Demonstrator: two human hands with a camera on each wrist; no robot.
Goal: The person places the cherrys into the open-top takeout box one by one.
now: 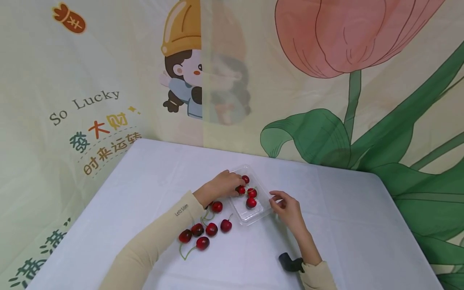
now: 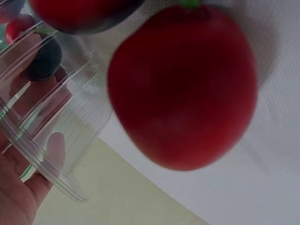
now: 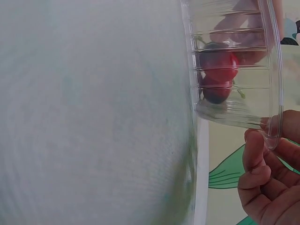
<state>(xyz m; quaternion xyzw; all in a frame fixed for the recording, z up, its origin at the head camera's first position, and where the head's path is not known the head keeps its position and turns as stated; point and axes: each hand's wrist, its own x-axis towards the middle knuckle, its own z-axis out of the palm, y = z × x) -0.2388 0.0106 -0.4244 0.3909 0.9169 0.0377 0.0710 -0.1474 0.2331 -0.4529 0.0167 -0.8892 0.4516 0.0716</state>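
A clear plastic box point(image 1: 243, 219) stands on the table with several red cherries inside, among them one cherry point(image 1: 251, 202) nearest its front. My left hand point(image 1: 222, 186) reaches over the box's left side, and its fingertips hold a cherry point(image 1: 240, 189) inside. Through the box wall in the left wrist view, a dark cherry point(image 2: 44, 58) touches the fingers of that hand. At the box's right edge, my right hand point(image 1: 288, 207) pinches the rim between thumb and fingers, as the right wrist view shows. Left of the box lie several loose cherries with green stems, such as one cherry point(image 1: 202, 243).
A white cloth point(image 1: 348, 241) covers the table. Behind it hangs a printed curtain point(image 1: 232, 133) with a tulip and a cartoon figure. A black strap device point(image 1: 288, 262) sits at the right wrist. One large cherry point(image 2: 183, 89) fills much of the left wrist view.
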